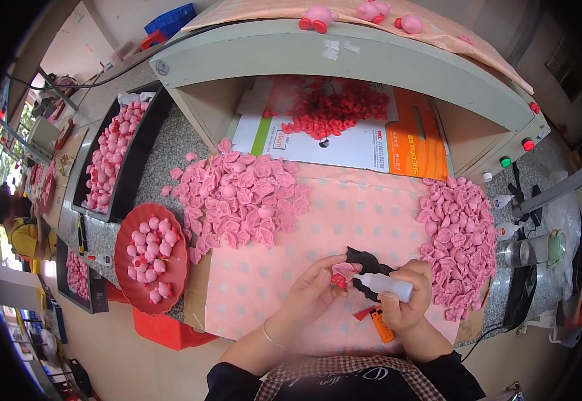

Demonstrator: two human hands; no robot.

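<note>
Small white squeeze bottle (pixel 390 286): gripped in the closed fingers of the right hand (pixel 408 297), long axis near horizontal, nozzle pointed left at a small pink and red piece (pixel 339 274). That piece is pinched between thumb and fingertips of the left hand (pixel 311 291), above the pink dotted cloth (pixel 364 214). A black scrap (pixel 366 262) is seen just behind. Heaps of soft pink moulded shapes are spread to the left (pixel 237 197) and right (pixel 458 240). A round red tray (pixel 125 281) of rounded pink figures is set at the table's left edge.
</note>
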